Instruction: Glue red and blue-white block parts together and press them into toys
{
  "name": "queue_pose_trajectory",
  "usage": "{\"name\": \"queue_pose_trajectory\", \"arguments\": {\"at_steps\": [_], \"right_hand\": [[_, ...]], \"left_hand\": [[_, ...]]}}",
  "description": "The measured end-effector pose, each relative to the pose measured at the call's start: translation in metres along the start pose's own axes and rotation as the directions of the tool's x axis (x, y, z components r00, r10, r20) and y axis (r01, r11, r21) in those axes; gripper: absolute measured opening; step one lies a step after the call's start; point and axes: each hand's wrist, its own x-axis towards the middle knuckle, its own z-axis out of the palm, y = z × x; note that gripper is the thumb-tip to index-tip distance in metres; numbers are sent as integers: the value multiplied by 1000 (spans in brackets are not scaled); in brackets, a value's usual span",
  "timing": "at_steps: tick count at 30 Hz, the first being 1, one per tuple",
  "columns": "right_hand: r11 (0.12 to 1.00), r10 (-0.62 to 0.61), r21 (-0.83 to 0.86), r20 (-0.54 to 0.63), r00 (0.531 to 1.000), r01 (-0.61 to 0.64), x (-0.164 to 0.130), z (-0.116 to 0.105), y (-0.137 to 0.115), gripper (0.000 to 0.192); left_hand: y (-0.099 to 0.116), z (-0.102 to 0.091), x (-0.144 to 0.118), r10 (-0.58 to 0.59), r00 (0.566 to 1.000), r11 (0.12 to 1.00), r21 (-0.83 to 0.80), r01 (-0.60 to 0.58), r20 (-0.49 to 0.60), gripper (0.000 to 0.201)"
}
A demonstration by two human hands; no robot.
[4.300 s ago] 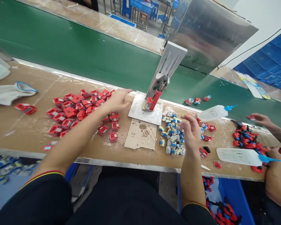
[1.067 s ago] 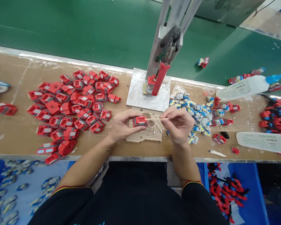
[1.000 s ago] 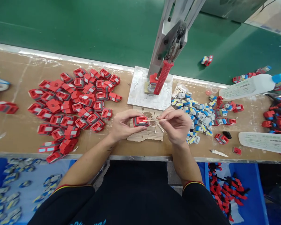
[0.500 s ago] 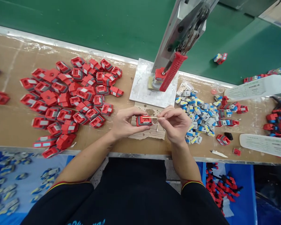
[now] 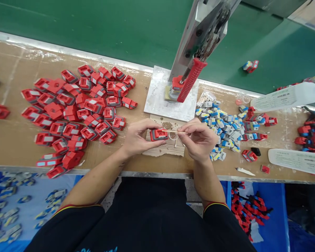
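Between the thumb and fingers of my left hand [image 5: 138,137] is a red and grey plastic toy part [image 5: 159,134], its hollow side facing up. My right hand [image 5: 201,138] pinches a thin cotton swab [image 5: 174,132], whose far end reaches into the hollow of the part. Below the swab, a small clear ring-shaped dish [image 5: 172,135] sits on a stained piece of cardboard [image 5: 164,151], with another swab leaning in it. Similar red and grey parts [image 5: 76,112] lie heaped to the left of my left hand.
A hand press with a red lever [image 5: 192,80] stands on a metal plate [image 5: 157,91] behind my hands. Grey, blue and yellow pieces [image 5: 225,127] are piled at right, near two white bottles [image 5: 286,98] and a knife blade [image 5: 245,171]. Blue bins [image 5: 275,217] sit below the table edge.
My left hand has shifted slightly left with the toy part. My right hand has moved a little right, drawing the swab's tip toward the right end of the hollow.
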Motion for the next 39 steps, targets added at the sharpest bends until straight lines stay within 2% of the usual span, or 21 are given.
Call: {"name": "queue_pose_trajectory", "arguments": {"at_steps": [6,10,14,16,18,20,22,24,29,31,32,36,37,39], "right_hand": [[998,-56,-9,16,998,56,1,-2,-1,14],[998,-55,24,17,998,54,2,-4,0,14],[996,-55,65,-23,998,56,6,-24,3,14],[999,-36,14,48,998,35,7,-37,6,14],[997,24,-82,198,980,-8,7,-47,10,13],[982,93,-184,349,933,-29,5,-49,14,12],[966,133,-258,436,890,-18,3,-45,18,11],[953,155,-303,472,868,-5,3,-40,22,12],[947,192,-320,493,849,-28,3,-37,26,11],[952,201,-301,479,855,-55,3,-41,24,10],[957,196,-281,445,874,-71,4,-43,23,9],[996,88,-45,137,987,-83,3,-42,16,14],[997,65,27,68,996,-67,2,-38,15,15],[992,47,119,6,999,-48,1,-28,12,17]], "left_hand": [[-3,0,0,113,993,993,40,-112,-23,32],[-4,0,1,147,989,987,64,-145,-25,32],[-6,-2,0,143,989,988,65,-140,-37,33],[-7,-2,0,138,990,989,57,-136,-39,35],[-8,-3,0,119,992,992,53,-117,-39,37],[-10,-3,0,81,996,995,57,-79,-42,38],[-11,-3,-1,40,998,997,61,-37,-48,39],[-13,-3,-1,6,998,998,65,-2,-57,42],[-15,-5,-2,-41,998,997,63,44,-39,43],[-15,-5,-3,-41,999,997,67,42,-27,43],[-15,-5,-4,-41,999,997,70,42,-25,44],[-14,-1,-7,-12,1000,998,54,13,-17,44],[-14,0,-7,7,1000,999,49,-7,-8,42],[-13,2,-7,41,999,998,45,-41,12,38]]}}
